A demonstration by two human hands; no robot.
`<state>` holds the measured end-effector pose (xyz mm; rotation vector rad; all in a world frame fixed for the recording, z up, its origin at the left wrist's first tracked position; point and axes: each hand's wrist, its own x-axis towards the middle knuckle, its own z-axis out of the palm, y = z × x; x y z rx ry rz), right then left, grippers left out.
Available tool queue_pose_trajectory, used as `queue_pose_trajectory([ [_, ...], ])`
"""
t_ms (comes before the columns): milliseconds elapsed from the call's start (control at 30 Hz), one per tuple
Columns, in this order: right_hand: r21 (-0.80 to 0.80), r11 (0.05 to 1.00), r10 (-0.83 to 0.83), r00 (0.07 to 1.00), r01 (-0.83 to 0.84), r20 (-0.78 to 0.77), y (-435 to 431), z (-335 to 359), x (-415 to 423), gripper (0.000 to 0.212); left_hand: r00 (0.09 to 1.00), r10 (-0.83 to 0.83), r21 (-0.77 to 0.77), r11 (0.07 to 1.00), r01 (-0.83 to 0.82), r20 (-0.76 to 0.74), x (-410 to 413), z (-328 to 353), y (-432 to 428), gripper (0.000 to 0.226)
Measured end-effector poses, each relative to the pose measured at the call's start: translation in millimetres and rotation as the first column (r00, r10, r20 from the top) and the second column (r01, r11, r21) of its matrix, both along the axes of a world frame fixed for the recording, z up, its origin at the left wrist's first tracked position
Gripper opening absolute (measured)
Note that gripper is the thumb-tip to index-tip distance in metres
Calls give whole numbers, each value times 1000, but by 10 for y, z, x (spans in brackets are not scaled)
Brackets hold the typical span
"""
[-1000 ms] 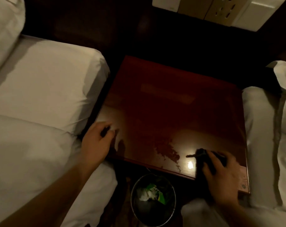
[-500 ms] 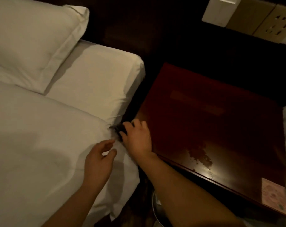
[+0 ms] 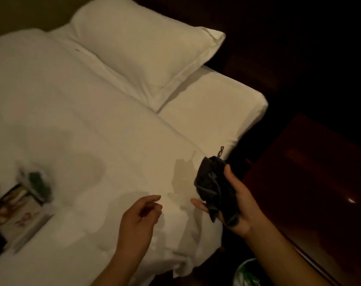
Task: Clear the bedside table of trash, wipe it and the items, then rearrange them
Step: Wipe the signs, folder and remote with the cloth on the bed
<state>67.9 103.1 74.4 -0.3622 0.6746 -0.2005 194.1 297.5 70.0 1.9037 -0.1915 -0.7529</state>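
Note:
My right hand (image 3: 237,205) holds a crumpled dark grey cloth (image 3: 211,186) above the bed's near corner, palm turned up, a small hanging loop sticking out at the top. My left hand (image 3: 139,218) hovers over the white duvet (image 3: 82,141) with fingers loosely curled and nothing in it. The dark red bedside table (image 3: 311,182) lies to the right, its top bare and glossy. At the left edge of the bed several items rest: a blurred green-topped object (image 3: 36,183) and a printed box or booklet (image 3: 16,211).
A white pillow (image 3: 142,52) lies at the head of the bed. A bin (image 3: 245,273) with white and green trash stands on the floor at the bottom right, between bed and table. The surroundings behind are dark.
The view has swung left from the table to the bed. My right hand has lifted the cloth off the table's edge and turned palm up. My left hand has stayed over the duvet.

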Motion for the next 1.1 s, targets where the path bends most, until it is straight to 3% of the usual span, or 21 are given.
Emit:
queue_pose_trajectory([
  [267,-128,963,229,971,-236,-64,793,253,1232,45,922,386,82,919,-386,18,834,89,1328,34],
  [367,-177,936,297,952,-304,-70,1093,259,1639,39,848,530,142,838,-526,16,1117,61,1717,32],
  [467,-274,876,362,916,-397,-172,1398,267,2022,32,778,617,279,732,-622,117,1380,-41,2026,23],
  [600,-254,825,468,863,-504,-190,1765,237,2434,42,633,767,391,554,-735,105,1699,-229,2260,47],
  [733,-282,780,516,829,-559,-216,1965,161,2719,55,575,815,362,557,-747,-69,1966,-462,2295,58],
  [900,-357,730,509,812,-583,-285,2122,71,2881,52,476,876,326,473,-819,-75,2087,-542,2224,48],
  [1000,-472,619,495,778,-628,-387,2236,60,2996,59,379,919,305,394,-867,-111,2137,-521,2150,41],
  [1100,-608,491,438,780,-623,-446,2343,71,3131,57,341,925,254,375,-891,-169,2116,-481,2086,14],
])
